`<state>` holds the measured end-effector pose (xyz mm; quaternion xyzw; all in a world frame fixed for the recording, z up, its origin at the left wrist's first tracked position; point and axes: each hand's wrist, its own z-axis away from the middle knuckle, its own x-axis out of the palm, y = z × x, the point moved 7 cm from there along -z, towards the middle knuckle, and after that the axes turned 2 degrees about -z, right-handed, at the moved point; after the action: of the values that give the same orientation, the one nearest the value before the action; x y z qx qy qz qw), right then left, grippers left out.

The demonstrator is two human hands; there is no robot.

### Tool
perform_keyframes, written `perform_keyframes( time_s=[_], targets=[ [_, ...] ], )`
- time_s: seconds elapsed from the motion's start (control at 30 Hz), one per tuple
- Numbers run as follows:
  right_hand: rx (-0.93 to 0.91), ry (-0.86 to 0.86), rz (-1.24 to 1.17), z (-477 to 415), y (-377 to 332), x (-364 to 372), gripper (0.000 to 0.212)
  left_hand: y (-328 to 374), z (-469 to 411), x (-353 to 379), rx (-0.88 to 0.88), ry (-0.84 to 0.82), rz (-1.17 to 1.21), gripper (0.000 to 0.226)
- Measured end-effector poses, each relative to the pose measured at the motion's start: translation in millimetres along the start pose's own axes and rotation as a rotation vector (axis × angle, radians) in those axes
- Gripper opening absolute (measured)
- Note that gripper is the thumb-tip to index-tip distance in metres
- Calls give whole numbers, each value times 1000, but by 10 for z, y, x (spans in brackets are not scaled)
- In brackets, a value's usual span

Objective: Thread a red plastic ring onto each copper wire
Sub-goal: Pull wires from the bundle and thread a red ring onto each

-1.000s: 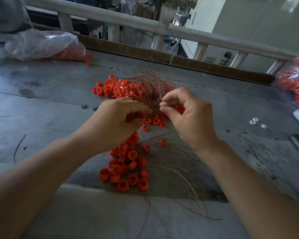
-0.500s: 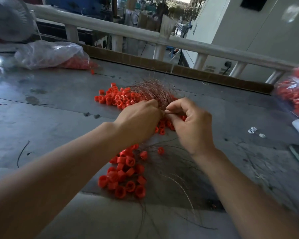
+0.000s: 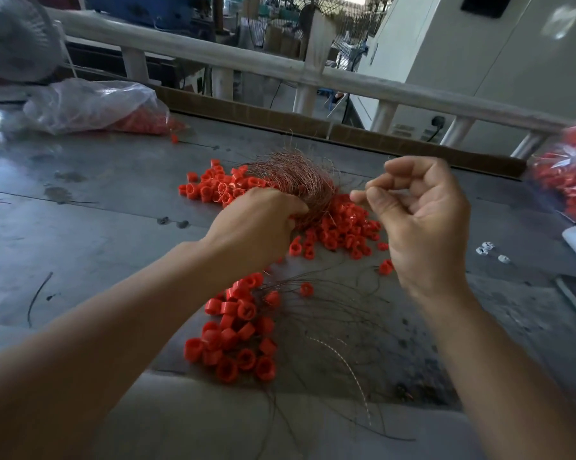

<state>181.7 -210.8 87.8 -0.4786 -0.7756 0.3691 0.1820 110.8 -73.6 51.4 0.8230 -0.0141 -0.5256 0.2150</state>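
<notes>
A tangled bundle of copper wires (image 3: 296, 180) lies mid-table among a scatter of loose red plastic rings (image 3: 343, 227). My left hand (image 3: 256, 227) grips the near end of the bundle, fingers curled into the strands. My right hand (image 3: 419, 214) is raised to the right of the bundle, thumb and forefinger pinching a single thin copper wire drawn out of it. A second heap of red rings (image 3: 237, 333), with threaded wires (image 3: 339, 320) fanning toward me, lies near the table's front edge.
The grey table (image 3: 97, 234) is scuffed. A clear plastic bag of red rings (image 3: 97, 104) sits at the back left and another bag (image 3: 569, 180) at the right edge. Small white pieces (image 3: 489, 254) lie at the right. A white railing (image 3: 280, 68) runs behind.
My right hand has lifted and pulled away to the right from the bundle, drawing out a wire. My left hand has moved forward onto the bundle's near end.
</notes>
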Motion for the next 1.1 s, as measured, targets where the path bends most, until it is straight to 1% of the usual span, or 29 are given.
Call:
perform_keyframes(
  time_s=[0.07, 0.13, 0.23, 0.27, 0.3, 0.37, 0.47, 0.57, 0.7, 0.77, 0.8, 0.87, 1.0, 1.1],
  targets=[
    [13, -10, 22, -6, 0, -1, 32, -8, 85, -169, 24, 119, 51, 31],
    [22, -59, 69, 14, 4, 57, 35, -16, 189, -322, 0, 199, 161, 26],
    [33, -175, 131, 84, -4, 202, 37, -80, 343, -408, -75, 217, 510, 37],
    [36, -199, 122, 107, -12, 241, 40, -91, 383, -398, -87, 215, 646, 35],
    [36, -213, 108, 131, -23, 270, 43, -102, 420, -385, -102, 215, 769, 30],
    [22, -227, 104, 160, -36, 310, 48, -119, 438, -327, -123, 191, 902, 12],
    [2, -276, 125, 211, -49, 352, 48, -106, 446, -253, -120, 152, 936, 19],
    [-36, -353, 135, 256, -78, 416, 49, -43, 450, -208, -70, 75, 878, 26],
    [-73, -427, 138, 291, -137, 473, 41, -17, 443, -186, -64, 26, 857, 20],
    [-86, -454, 148, 307, -150, 495, 40, -15, 447, -180, -74, 9, 871, 9],
    [-95, -467, 159, 315, -151, 508, 41, -14, 447, -180, -77, 13, 876, 8],
    [-118, -467, 195, 309, -152, 511, 42, -32, 441, -202, -90, 55, 897, 13],
    [-277, -416, 381, 280, -221, 469, 12, -102, 423, -240, -129, 132, 959, 16],
    [-290, -382, 471, 258, -223, 446, 8, -75, 439, -234, -102, 123, 958, 12]
  ],
)
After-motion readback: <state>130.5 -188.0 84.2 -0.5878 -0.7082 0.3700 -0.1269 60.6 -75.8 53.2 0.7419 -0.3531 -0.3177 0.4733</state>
